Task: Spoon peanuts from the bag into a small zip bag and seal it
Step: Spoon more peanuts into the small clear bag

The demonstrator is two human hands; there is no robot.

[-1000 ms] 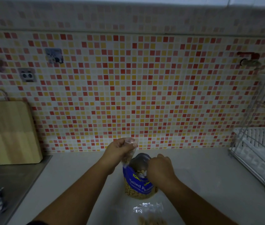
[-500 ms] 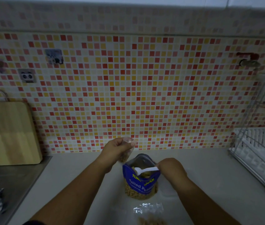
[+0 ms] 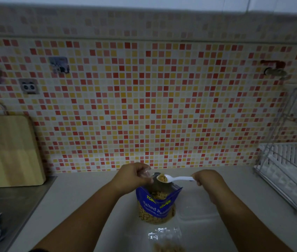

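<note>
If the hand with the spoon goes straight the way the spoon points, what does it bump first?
Probably the small zip bag held by the left hand; the right hand aims the white spoon at it. Depth is unclear.

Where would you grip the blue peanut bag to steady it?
Probably low on the blue peanut bag, around its filled body, from the near side. It stands upright, mouth open; pinching the rim would narrow it, and the spoon in the right hand and small zip bag in the left hand crowd the top.
</note>
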